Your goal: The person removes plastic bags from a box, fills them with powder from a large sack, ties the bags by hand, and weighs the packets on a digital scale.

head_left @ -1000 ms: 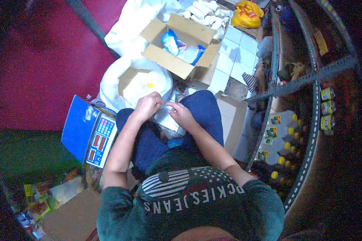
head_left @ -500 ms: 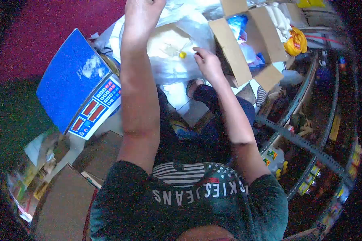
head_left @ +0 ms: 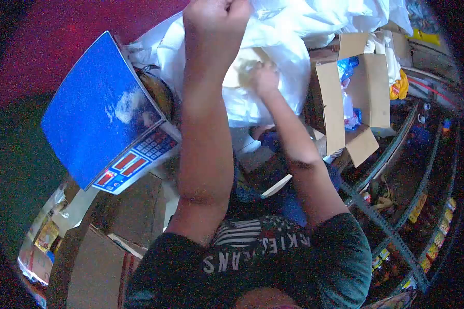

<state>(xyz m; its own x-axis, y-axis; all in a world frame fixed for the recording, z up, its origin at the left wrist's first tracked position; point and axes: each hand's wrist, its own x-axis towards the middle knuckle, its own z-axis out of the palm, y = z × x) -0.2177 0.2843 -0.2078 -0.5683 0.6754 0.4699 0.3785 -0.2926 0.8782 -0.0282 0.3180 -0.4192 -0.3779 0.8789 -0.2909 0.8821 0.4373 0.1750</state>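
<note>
- Nearest you is your dark shirt (head_left: 278, 262), with pale lettering.
- On your left sits a blue-topped scale (head_left: 98, 113).
- Your left hand (head_left: 216, 15) is cut off by the top edge; I cannot tell its grip.
- Your right hand (head_left: 266, 80), blurred, is at the white sack (head_left: 290, 95)'s open mouth, over pale contents (head_left: 235, 76); its grip is unclear too.
- Right of the sack, an open cardboard box (head_left: 377, 92) holds blue packaging (head_left: 348, 67).

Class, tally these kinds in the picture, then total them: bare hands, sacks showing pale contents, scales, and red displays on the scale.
Hands (left hand, right hand): 2
Sack: 1
Scale: 1
Red displays: 3
Total: 7
</note>
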